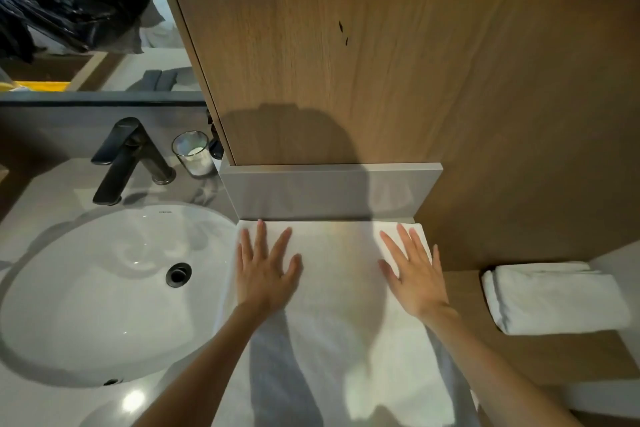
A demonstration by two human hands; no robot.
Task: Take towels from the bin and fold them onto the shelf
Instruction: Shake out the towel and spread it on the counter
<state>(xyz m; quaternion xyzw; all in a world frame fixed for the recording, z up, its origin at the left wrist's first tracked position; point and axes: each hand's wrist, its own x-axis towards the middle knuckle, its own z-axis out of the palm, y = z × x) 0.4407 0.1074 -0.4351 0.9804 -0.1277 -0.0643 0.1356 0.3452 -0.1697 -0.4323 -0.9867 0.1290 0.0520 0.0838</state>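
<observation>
Left hand [266, 281] and right hand [419, 284] press flat, fingers spread, grip empty, on soft white towel [336, 267].

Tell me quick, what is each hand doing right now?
Left hand: open, fingers spread, flat on the white cloth towel.
Right hand: open, flat on the same towel.

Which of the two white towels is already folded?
The compact white towel on the wooden shelf, far right; the spread white towel lies under left hand and right hand.
</observation>
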